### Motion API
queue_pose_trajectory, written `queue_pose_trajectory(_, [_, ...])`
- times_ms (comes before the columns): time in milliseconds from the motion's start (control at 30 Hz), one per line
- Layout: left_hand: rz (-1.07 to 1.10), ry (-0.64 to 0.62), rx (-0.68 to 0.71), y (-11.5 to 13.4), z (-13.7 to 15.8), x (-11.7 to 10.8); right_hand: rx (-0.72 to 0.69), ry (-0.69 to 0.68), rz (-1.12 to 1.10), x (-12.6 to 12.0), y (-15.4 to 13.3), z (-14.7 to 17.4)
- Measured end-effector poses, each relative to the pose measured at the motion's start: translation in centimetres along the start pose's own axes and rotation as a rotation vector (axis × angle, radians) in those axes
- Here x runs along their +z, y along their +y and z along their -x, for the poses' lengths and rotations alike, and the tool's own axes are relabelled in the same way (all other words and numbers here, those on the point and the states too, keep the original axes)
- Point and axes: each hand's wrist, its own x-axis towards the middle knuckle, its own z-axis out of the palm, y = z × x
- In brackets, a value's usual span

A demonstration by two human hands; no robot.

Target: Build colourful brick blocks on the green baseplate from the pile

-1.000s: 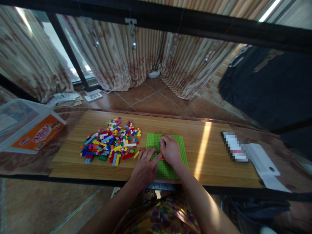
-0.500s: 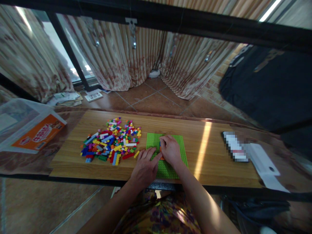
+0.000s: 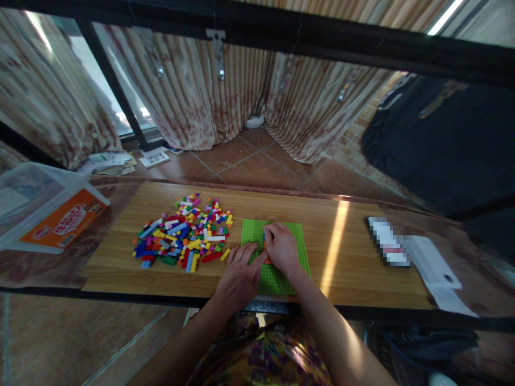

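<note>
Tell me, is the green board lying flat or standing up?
Flat: the green board lies on the wooden tabletop, its studded side facing up.

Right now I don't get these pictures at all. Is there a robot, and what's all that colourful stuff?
No robot here, just a person's left hand and right hand, both bare. The camera sits on their head, looking forward and down. On the wood-patterned tabletop lies a pile of colourful bricks, and right of it a green studded plate. The left hand rests at the plate's left side; the right hand bends over its middle. A bit of orange shows between them, but I can't tell whether it's gripped. A clear box sits far left.
</note>
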Motion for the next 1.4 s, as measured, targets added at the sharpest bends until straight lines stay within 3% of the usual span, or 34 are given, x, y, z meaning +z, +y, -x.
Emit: queue_pose_trajectory(1400, [0.02,0.004,-0.01,0.07,0.04,-0.04,0.007,-0.011,-0.006,0.01,0.09,0.07])
